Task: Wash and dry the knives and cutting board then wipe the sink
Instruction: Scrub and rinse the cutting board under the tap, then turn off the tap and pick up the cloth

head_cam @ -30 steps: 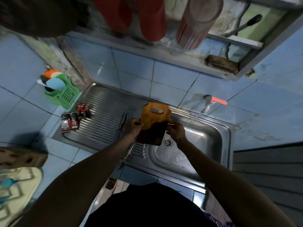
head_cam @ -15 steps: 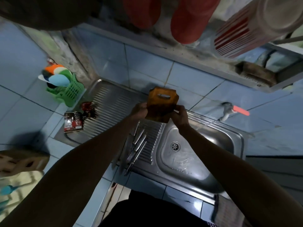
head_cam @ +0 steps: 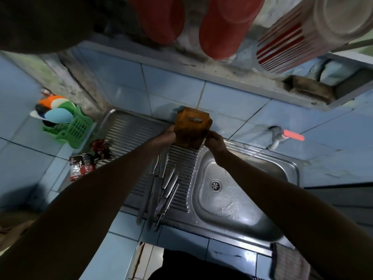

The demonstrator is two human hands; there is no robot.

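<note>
the wooden cutting board point(head_cam: 191, 127) stands upright at the back of the ribbed drainboard point(head_cam: 129, 130), just left of the sink point(head_cam: 282, 168) basin, its handle slot uppermost against the blue tiles. the left hand point(head_cam: 164, 136) grips its left edge with curled fingers, the right hand point(head_cam: 216, 141) pinches its right edge. several knives point(head_cam: 163, 190) lie on the drainboard in front of the board. a green basket point(head_cam: 77, 126) sits left of the drainboard on the counter point(head_cam: 26, 158).

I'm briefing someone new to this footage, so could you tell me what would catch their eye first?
Both hands, left hand and right hand, hold a brown cutting board upright at the drainboard's back edge. Several knives lie on the ribbed drainboard, left of the wet sink basin.
</note>
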